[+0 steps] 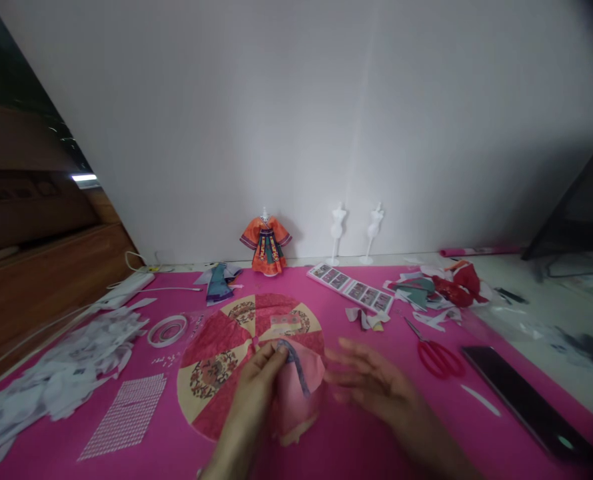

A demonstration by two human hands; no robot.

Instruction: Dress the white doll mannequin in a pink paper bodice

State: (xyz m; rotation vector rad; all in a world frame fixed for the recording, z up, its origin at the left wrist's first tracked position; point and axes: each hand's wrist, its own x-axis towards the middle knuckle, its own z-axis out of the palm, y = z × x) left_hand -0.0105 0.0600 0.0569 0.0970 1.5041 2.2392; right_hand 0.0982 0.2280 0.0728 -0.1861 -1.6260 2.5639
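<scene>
My left hand (261, 377) pinches the upper edge of a small pink cloth piece (296, 390). A dark blue-grey strip (299, 373) curves across that cloth from my left fingertips. To the right, my right hand (369, 380) is held with its fingers stretched out and apart, close to the cloth's right edge; whether it touches is hard to tell. Behind and below the cloth lies a round piece of red and cream patterned panels (214, 373), partly hidden by my left hand and the cloth.
Red-handled scissors (439, 359) and a black phone (524, 400) lie at right. White scraps (61, 377), a tape roll (167, 331) and a gridded sheet (126, 413) are at left. By the wall stand a dressed mini mannequin (266, 245), two white mannequins (337, 230) and a picture strip (351, 287).
</scene>
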